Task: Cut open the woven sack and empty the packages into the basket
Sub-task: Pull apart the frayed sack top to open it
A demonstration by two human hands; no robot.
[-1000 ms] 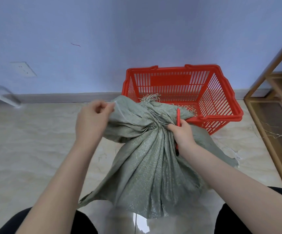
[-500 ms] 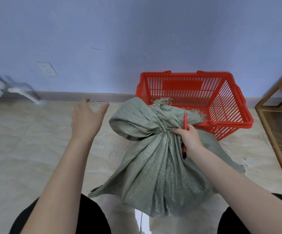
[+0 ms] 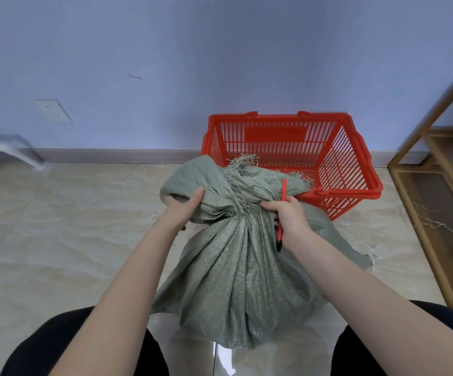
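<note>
Sack [image 3: 236, 267] first: it sits on the floor [image 3: 57, 240] between your knees, full and rounded, its neck bunched tight and its frayed top flopped forward onto the near rim of the red basket [image 3: 277, 115]. No cut shows in the weave and no package is in sight, so judge the job as barely begun; the opening and the emptying are both left to do. Your left hand [image 3: 182, 207] grips the folded flap on the left of the neck, thumb laid over the top and the other fingers hidden under the cloth. Your right hand [image 3: 287, 215] has its fingers curled round the bunched neck and round the red cutter [image 3: 283, 189] together, the handle standing up above your fist and a dark end poking out below; whether the blade is out you cannot tell from here. The basket stands at the far edge of the floor, close to the wall [image 3: 220, 50], and what you can see of its inside holds nothing. The floor is glossy pale stone-look tile with stray threads [image 3: 437, 223] lying about. The wall is plain bluish, with a socket [image 3: 53, 110] low on the left above the skirting [image 3: 111, 156]. A wooden shelf [image 3: 437, 207] stands along the right edge, and a blurred pale object [image 3: 8, 147] sits at the far left
</note>
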